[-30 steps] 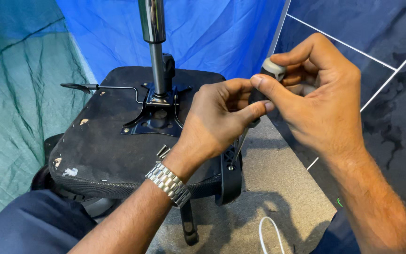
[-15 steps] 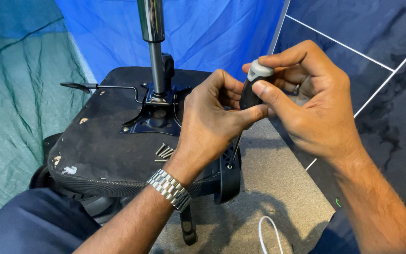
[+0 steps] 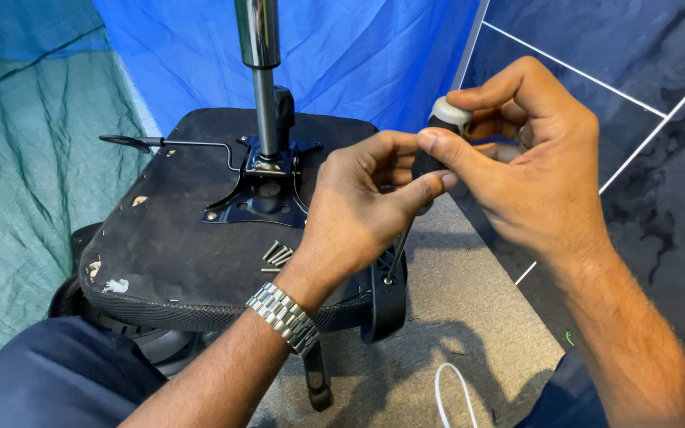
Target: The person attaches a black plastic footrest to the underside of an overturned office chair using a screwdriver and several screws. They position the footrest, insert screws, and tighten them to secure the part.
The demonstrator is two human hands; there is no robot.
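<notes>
Two hands meet over the right edge of an upturned chair seat (image 3: 176,261) in the only view I have, the head camera looking down. My right hand (image 3: 533,174) is closed around the screwdriver (image 3: 430,150), fingers curled over its dark handle and pale cap, thumb pressed across the front; that grip puts the palm behind the tool so it can bear down along the shaft. My left hand (image 3: 358,210), with a metal watch (image 3: 285,317) at the wrist, is partly closed, its thumb and forefinger pinching the handle lower down, apparently to steady it and keep it in line. The thin shaft runs down from under the left hand, and its tip sits at the black armrest bracket (image 3: 386,297) hanging off the seat's right edge; I cannot tell whether it is seated in a screw head. Several loose screws (image 3: 277,255) lie together near the seat's middle, just in front of the black mounting plate (image 3: 259,194), where the flat underside keeps them from rolling away. From that plate the chrome column (image 3: 258,47) rises upright, and a thin lever (image 3: 160,143) reaches toward the seat's left edge.
</notes>
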